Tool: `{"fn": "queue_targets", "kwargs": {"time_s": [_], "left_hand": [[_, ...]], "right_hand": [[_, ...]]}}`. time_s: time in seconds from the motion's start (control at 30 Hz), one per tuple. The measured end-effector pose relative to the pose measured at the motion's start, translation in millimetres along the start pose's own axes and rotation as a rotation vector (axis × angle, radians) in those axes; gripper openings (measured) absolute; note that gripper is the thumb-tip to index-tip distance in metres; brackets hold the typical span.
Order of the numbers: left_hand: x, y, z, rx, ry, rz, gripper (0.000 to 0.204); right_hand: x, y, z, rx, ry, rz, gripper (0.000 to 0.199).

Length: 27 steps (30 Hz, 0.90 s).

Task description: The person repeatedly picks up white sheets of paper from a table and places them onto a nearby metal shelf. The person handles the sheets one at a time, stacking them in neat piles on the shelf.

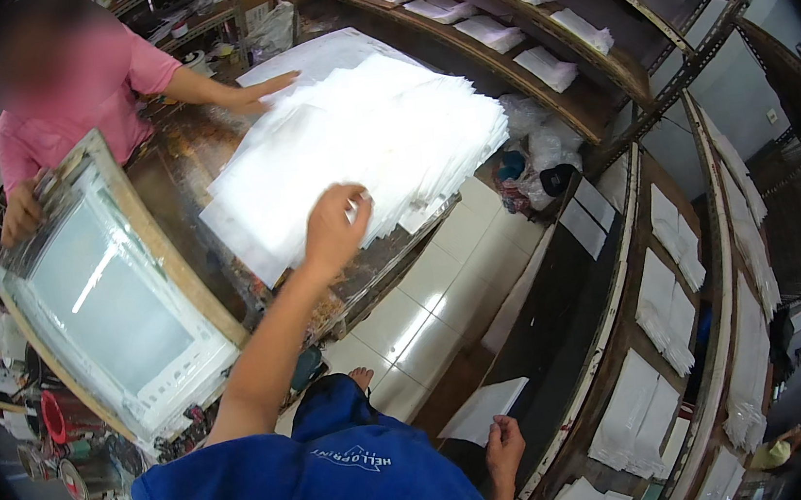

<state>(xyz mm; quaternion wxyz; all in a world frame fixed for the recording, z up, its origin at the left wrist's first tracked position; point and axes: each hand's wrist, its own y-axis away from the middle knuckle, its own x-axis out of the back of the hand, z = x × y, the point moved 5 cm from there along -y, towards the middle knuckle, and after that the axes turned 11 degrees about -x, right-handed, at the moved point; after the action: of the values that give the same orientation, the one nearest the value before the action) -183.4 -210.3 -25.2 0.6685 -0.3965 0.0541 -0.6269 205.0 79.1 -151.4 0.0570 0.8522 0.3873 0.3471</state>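
Over the near edge of a large fanned stack of white sheets (379, 135), my left hand (337, 225) is closed, thumb and fingers curled into a loop. Whether a sheet is caught between its fingertips cannot be made out. Down at my right side, my right hand (504, 446) grips the edge of a white sheet (484, 411) lying over a dark rack shelf (515, 360). Across the table, a person in a pink shirt (73, 104) rests one hand (262, 94) on the stack's far side. Their other hand holds up a wood-edged printing screen (111, 280), tilted.
Shelves with white sheet bundles (439, 9) run along the back. To my right stand tilted racks holding more white sheets (666, 310). Plastic bags (546, 152) lie past the table's end, beside the tiled floor (424, 287). Containers, including a red one (64, 414), crowd the left.
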Motion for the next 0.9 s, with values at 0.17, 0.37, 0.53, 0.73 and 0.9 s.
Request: {"fn": "queue_targets", "kwargs": {"time_s": [0.17,0.37,0.53,0.73,0.9], "left_hand": [[-39,-96,-115,0.018,-0.265,-0.083,0.032],[-84,-162,-211,0.208,-0.553,-0.347,0.057],[-128,-170,-257,0.328,-0.403,-0.587,0.058],[-113,-220,-475,-0.359,-1.013,-0.666,0.037],[-156,-247,-447,-0.327,-0.861,-0.893,0.041]], "right_hand": [[-14,-13,14,0.086,0.187,0.041,0.016],[-16,-2,8,0.031,0.32,0.05,0.02],[3,22,-25,0.015,0.409,0.11,0.029],[67,42,-52,-0.162,0.208,0.156,0.05],[138,126,-3,-0.331,0.019,0.441,0.04]]}}
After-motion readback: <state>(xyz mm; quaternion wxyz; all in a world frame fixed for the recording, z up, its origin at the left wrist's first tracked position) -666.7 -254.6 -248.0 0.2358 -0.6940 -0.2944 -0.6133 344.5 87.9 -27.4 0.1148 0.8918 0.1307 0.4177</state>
